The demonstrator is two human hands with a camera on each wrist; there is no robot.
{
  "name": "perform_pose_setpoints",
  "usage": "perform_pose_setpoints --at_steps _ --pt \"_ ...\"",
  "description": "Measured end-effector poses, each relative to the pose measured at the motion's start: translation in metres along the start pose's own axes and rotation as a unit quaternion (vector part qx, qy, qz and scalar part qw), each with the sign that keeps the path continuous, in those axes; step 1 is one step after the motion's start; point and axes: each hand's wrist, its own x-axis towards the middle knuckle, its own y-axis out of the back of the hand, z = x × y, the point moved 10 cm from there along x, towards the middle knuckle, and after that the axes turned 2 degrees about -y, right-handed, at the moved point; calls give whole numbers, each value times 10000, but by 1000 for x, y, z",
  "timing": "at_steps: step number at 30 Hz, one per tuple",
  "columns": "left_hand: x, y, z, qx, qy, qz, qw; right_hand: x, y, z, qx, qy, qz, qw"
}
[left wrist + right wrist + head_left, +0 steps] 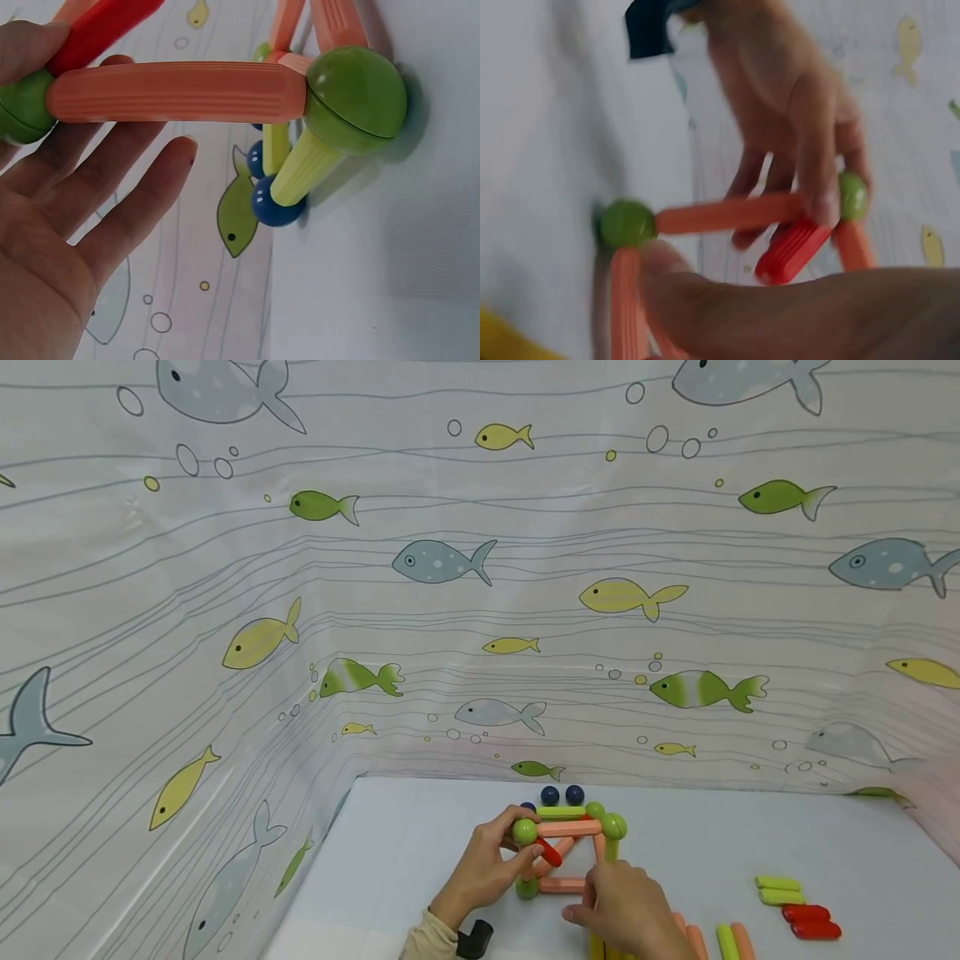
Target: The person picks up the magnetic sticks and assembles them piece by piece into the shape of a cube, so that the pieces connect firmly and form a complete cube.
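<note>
White tabletop point(712, 835) lies below both hands' fingers. Frame of ribbed salmon and yellow-green plastic rods point(568, 828) stands between them. Right hand point(630, 906): fingers at frame's lower side, grip hidden, can't tell. Left hand point(486, 872): thumb and fingers pinch ribbed red plastic rod point(549, 852), glossy green plastic ball point(525, 832) beside thumb tip.

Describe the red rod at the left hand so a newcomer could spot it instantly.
On the white table stands a rod-and-ball frame. In the head view, the left hand touches the green ball at the frame's upper-left corner; the red rod slants down rightward from there. Unlike the orange rods near it, it is red, and its lower end joins no ball.
</note>
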Motion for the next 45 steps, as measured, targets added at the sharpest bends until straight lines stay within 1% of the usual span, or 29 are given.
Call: perform_pose_setpoints --at_steps 2,4,5,7,10,15,17,19,21,23,25,26,28,32,35,45 --pt "0 0 -1 -3 15 1 10000 3 -6 12 -445 -409 -218 9979" --pt "0 0 -1 -25 30 4 10000 7 -12 23 -829 -725 -485 9927" --pt "0 0 -1 -39 53 4 10000 8 -16 27 -911 -836 -602 9905" --pt "0 1 -2 -66 75 11 9999 10 -22 30 -951 -926 -746 9883" --pt "0 1 -2 -159 88 10 9998 11 -31 26 -949 -874 -834 9881" --pt "0 1 -3 -296 69 31 9995 13 -48 16 -1290 -707 -879 9852" --pt "0 1 -3 -300 67 31 9995 13 -53 13 -1211 -619 -921 9864" --pt "0 0 -3 -295 78 20 9995 12 -54 10 -875 -504 -927 9906" --pt "0 0 -2 -283 96 6 9996 12 -51 6 -409 -328 -838 9951" --pt "0 0 -2 -267 113 -10 9996 12 -41 2 13 -108 -595 9982" --pt "0 -1 -3 -240 127 -17 9996 13 -29 -1 283 80 -269 9992" --pt "0 -1 -3 -228 126 -16 9997 13 -22 -2 303 147 -85 9994" --pt "0 -1 -2 -206 111 -7 9997 14 -11 -2 212 145 234 9994" --pt "0 0 -2 -167 87 27 9998 14 0 3 -50 -114 610 9981" --pt "-1 0 -1 -148 100 43 9998 15 0 4 -71 -234 694 9973" --pt "0 -2 -2 -170 148 17 9997 18 -1 -2 -248 -261 1023 9941"
